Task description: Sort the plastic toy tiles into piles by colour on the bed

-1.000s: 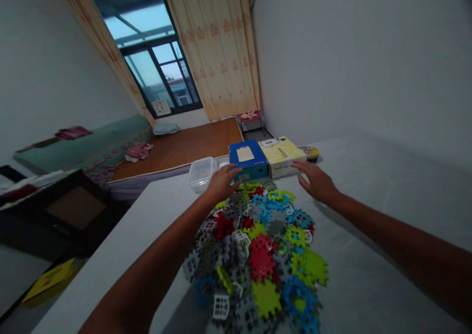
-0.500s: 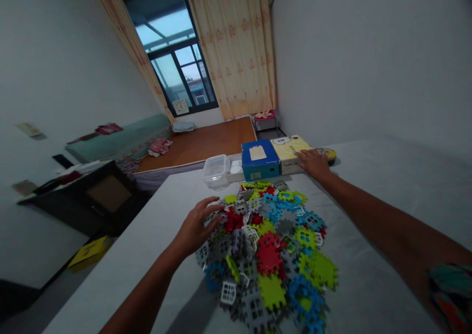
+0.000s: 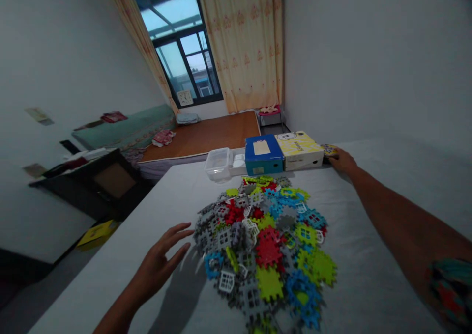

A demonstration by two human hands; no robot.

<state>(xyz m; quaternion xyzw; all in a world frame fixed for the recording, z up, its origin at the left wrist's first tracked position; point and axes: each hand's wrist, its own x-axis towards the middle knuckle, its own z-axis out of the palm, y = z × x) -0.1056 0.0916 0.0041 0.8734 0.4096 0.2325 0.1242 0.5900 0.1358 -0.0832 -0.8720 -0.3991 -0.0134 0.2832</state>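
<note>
A heap of toothed plastic building pieces in grey, red, green, blue and white lies on the white-covered table. To the left of the heap hovers my left hand, fingers apart and holding nothing. My right hand reaches to the far right, its fingers around the near side of a yellow-and-black rounded case. That case sits beside the yellow-and-white box, and part of it is hidden by my hand. The fingertips are not clearly visible.
A blue box stands left of the yellow-and-white one. Farther left are a small white container and a clear plastic tub. Behind the table is a bed; a dark cabinet stands at the left.
My right hand has moved right, from the yellow-and-white box to the yellow-and-black case. My left hand has drawn back from the heap, left and toward me. The view has shifted slightly.
</note>
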